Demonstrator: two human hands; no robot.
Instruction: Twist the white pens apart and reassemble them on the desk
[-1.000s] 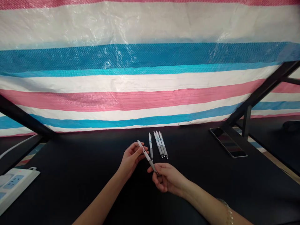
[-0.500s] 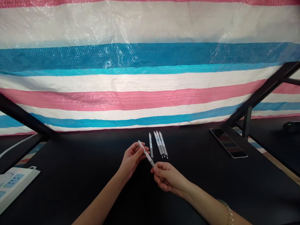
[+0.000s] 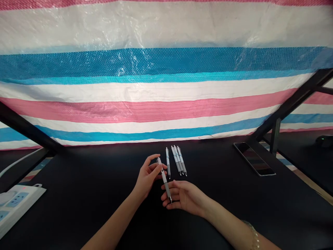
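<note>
left hand [image 3: 147, 175]: just below the middle of the frame, grip pinching the top end of the pen [image 3: 164, 179] between thumb and fingertips, so the pen hangs slanted with its tip pointing down toward the viewer

right hand [image 3: 183, 197]: lower middle, palm up, fingers loosely spread, grip not closed on anything; looks like it's cupped under the pen's tip, which seems to rest on or just above the fingers, hard to tell which

pen: white barrel, grey rubbery sleeve near the tip, metal point, some small print on the barrel I can't read; held off the tabletop [image 3: 91, 187]

spare pens [image 3: 176, 161]: four more of the same kind, lying flat in a row just above the hands, roughly parallel, one slightly apart on the left, probably lined up to stay handy

phone [image 3: 254, 158]: right of centre, flat, screen dark, well apart from the hands

power strip [image 3: 15, 205]: lower left edge, white

tarp [image 3: 156, 80]: striped pink, white, blue, fills the upper frame behind the tabletop
</note>
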